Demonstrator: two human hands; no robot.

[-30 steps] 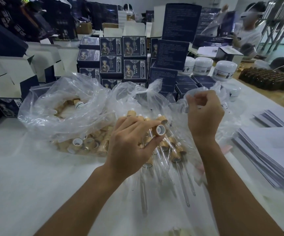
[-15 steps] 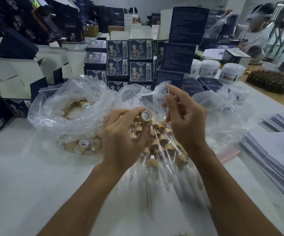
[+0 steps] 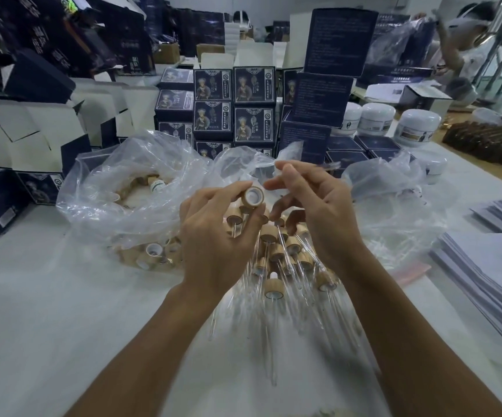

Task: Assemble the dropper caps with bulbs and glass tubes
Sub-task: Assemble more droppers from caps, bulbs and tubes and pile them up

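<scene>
Above assembled droppers point(image 3: 276, 254): left hand point(image 3: 216, 236) pinches cap point(image 3: 253, 196), right hand point(image 3: 318, 212) beside.

Glass tube point(image 3: 329, 166) in right hand point(image 3: 318, 218) motion-blurred; forearms cut off by bottom edge.

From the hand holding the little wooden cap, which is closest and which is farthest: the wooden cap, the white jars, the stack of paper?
Measured from the left hand, head view:
1. Wooden cap, pinched at its fingertips.
2. White jars, behind and to the right.
3. Stack of paper, at the table's right edge.
The jars and paper are fairly close to call.
</scene>
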